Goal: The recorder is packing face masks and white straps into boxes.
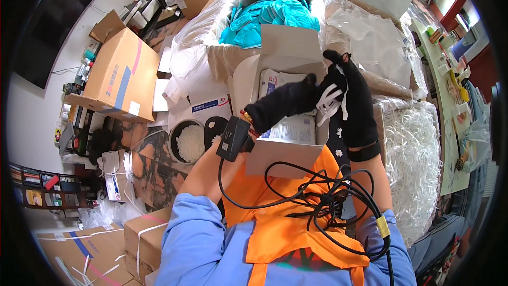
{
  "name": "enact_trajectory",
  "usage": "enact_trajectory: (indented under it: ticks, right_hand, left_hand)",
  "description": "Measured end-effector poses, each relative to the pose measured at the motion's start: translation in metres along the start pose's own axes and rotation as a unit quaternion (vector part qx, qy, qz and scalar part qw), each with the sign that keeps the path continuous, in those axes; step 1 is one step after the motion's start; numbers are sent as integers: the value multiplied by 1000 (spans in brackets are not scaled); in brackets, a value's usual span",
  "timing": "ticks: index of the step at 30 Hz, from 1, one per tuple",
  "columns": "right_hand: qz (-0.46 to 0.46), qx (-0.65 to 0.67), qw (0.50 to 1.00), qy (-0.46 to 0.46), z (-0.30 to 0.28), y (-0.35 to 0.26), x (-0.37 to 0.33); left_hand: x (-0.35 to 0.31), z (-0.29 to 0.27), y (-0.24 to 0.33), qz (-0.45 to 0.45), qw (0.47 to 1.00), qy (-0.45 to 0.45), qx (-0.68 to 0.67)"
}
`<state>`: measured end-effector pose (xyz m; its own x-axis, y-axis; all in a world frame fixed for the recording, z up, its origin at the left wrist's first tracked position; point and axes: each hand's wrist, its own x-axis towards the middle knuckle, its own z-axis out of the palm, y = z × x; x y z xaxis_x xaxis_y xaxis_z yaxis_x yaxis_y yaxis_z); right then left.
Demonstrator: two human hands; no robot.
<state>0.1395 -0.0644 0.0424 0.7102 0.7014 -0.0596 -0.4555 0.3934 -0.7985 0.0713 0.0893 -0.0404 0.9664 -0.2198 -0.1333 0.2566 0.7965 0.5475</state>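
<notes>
With the open carton (286, 161) taken as the clock's centre, the work is gathered around it. The carton appears to be set squarely before the body so that both arms can be passed over it, and its near and far flaps are folded out, probably so that the mouth is left unobstructed. Inside, pale packets (291, 127) are laid flat, partly covered by the left arm. Thin white strips (329, 100) are held above the carton's three o'clock edge, perhaps there because they can be met by both hands. Teal pads (275, 16) are heaped at twelve o'clock in a plastic-lined box, and loose white strands (413, 153) are piled at four o'clock; both seem to be placed within easy reach. A bowl (173, 136) of small white bits is set between eight and nine o'clock.

Both hands are covered by black gloves. The left hand (291, 96) is stretched across the carton toward three o'clock, its fingertips brought close beside the strips; whether they are pinched on them cannot be told, dark glove being set against dark glove. The right hand (355, 98) is raised toward twelve o'clock, palm turned inward, and its fingers seem to be curled around the strips.
</notes>
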Motion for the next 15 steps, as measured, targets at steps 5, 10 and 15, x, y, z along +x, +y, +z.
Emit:
enact_trajectory:
  ticks: [5,10,15]
  right_hand:
    - [-65,-61,996,-12,0,-6,2]
    - [-53,-13,998,-32,11,-11,-11]
    - [-31,87,988,-127,-7,5,-6]
  left_hand:
    - [-32,25,-24,-13,998,-69,-7]
    - [-58,48,-33,11,994,-72,81]
    - [-60,68,-39,25,971,16,235]
